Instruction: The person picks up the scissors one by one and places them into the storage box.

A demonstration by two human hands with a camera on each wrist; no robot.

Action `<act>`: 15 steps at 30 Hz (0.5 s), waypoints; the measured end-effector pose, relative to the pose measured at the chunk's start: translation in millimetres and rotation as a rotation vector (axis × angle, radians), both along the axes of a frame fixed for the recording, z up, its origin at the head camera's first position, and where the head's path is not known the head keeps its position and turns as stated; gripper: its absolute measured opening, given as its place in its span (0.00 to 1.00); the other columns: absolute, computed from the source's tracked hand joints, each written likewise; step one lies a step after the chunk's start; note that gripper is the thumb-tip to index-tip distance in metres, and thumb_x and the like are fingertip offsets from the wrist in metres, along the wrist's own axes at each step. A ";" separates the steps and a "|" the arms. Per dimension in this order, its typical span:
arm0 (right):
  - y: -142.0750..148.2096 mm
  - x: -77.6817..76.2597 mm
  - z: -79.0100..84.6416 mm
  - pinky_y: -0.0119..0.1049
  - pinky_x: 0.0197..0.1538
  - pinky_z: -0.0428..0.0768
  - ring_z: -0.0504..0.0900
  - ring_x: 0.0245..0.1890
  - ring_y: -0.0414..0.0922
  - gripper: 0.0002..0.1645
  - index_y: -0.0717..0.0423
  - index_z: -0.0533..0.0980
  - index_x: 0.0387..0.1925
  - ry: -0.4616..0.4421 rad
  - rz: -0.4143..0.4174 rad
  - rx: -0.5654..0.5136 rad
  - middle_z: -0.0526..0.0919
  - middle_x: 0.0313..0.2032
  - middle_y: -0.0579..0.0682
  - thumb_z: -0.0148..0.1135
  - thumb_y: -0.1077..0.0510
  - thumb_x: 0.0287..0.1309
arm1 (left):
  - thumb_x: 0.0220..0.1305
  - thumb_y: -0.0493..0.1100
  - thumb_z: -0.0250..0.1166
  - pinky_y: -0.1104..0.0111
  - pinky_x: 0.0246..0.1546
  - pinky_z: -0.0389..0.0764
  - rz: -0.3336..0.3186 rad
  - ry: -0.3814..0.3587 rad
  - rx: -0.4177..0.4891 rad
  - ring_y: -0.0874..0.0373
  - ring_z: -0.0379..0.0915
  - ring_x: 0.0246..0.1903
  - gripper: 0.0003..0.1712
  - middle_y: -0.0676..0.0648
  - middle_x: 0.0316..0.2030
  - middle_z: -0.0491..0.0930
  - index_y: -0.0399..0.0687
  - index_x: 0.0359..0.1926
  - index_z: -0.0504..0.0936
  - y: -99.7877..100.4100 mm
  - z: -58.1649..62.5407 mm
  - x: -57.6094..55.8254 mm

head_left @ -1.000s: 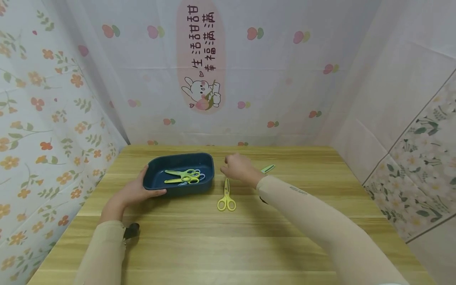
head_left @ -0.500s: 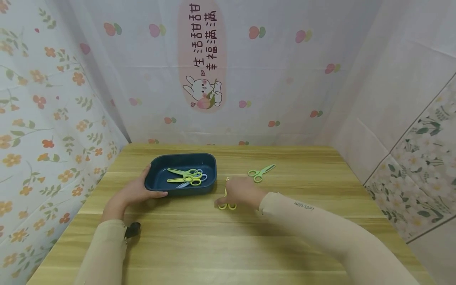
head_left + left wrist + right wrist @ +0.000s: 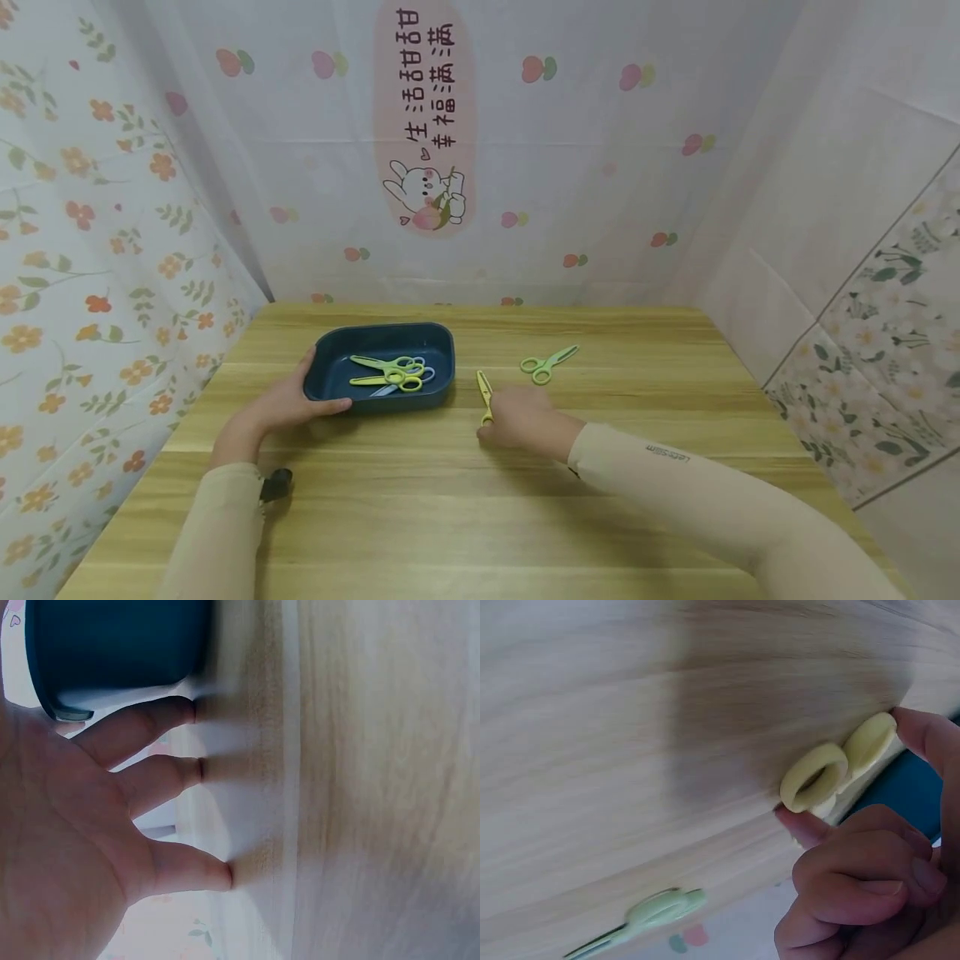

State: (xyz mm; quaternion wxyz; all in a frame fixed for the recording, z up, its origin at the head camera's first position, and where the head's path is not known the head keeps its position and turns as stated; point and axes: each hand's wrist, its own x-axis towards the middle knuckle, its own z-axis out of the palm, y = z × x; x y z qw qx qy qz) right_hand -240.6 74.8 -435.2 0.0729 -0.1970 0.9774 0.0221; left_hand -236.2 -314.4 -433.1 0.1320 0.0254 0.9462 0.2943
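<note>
My right hand (image 3: 519,415) pinches a pair of yellow scissors (image 3: 483,389) by the handles. In the right wrist view, thumb and index finger press the two yellow loops (image 3: 814,777) from either side, the other fingers curled. The blades point away, close over the table. My left hand (image 3: 285,407) rests against the left end of a dark blue rectangular bin (image 3: 408,402), thumb along its front wall. Its fingers (image 3: 154,784) are spread and straight beside the bin in the left wrist view. Inside lie green scissors (image 3: 375,363), yellow scissors (image 3: 369,381) and blue ones, overlapping.
Another pair of green scissors (image 3: 549,365) lies on the wooden table (image 3: 420,517) behind my right hand, blades toward the back right. Patterned curtains (image 3: 322,150) enclose the table at the back and sides.
My right hand has come from beside the bin's right end toward me and taken hold of the yellow scissors, turning them slightly. The green scissors on the table are uncovered. My left hand stays put.
</note>
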 end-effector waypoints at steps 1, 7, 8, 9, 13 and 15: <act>3.1 -0.3 -0.6 0.40 0.23 0.67 0.70 0.21 0.42 0.28 0.43 0.68 0.13 -0.006 -0.010 -0.003 0.70 0.20 0.42 0.67 0.36 0.60 | 0.62 0.75 0.69 0.31 0.75 0.62 -0.003 -0.007 0.008 0.18 0.49 0.78 0.80 0.19 0.81 0.40 0.43 0.85 0.23 -0.6 0.4 0.0; 16.9 -2.5 -3.4 0.41 0.24 0.68 0.69 0.20 0.41 0.27 0.43 0.68 0.15 -0.027 -0.056 0.017 0.70 0.18 0.41 0.65 0.35 0.59 | 0.62 0.76 0.68 0.29 0.75 0.59 -0.001 -0.033 0.033 0.18 0.45 0.79 0.79 0.21 0.82 0.36 0.47 0.84 0.20 -2.5 2.4 0.2; 18.2 -2.5 -3.7 0.41 0.25 0.68 0.70 0.20 0.42 0.29 0.43 0.68 0.15 -0.026 -0.060 0.023 0.70 0.18 0.41 0.65 0.33 0.60 | 0.62 0.76 0.68 0.29 0.75 0.60 0.000 -0.034 0.029 0.18 0.46 0.79 0.79 0.21 0.82 0.36 0.47 0.84 0.20 -2.7 2.2 0.1; 19.5 -2.3 -3.9 0.42 0.25 0.69 0.70 0.20 0.42 0.31 0.43 0.68 0.15 -0.025 -0.065 0.030 0.71 0.18 0.42 0.65 0.30 0.60 | 0.62 0.76 0.68 0.29 0.75 0.59 -0.002 -0.034 0.027 0.18 0.45 0.79 0.79 0.21 0.83 0.35 0.47 0.84 0.20 -2.6 1.9 0.0; 21.9 -0.5 -4.9 0.44 0.26 0.72 0.73 0.22 0.42 0.36 0.42 0.68 0.15 -0.004 -0.055 0.041 0.73 0.18 0.42 0.64 0.22 0.60 | 0.62 0.76 0.68 0.30 0.75 0.60 -0.009 -0.026 0.026 0.18 0.45 0.79 0.79 0.22 0.83 0.36 0.46 0.85 0.21 -1.5 0.6 -0.7; 22.0 0.7 -4.5 0.45 0.26 0.74 0.74 0.22 0.42 0.36 0.42 0.69 0.15 0.014 -0.046 0.036 0.73 0.19 0.43 0.64 0.22 0.61 | 0.62 0.76 0.69 0.30 0.75 0.60 -0.009 -0.024 0.031 0.18 0.45 0.79 0.79 0.22 0.83 0.36 0.47 0.85 0.21 -0.5 0.9 -1.2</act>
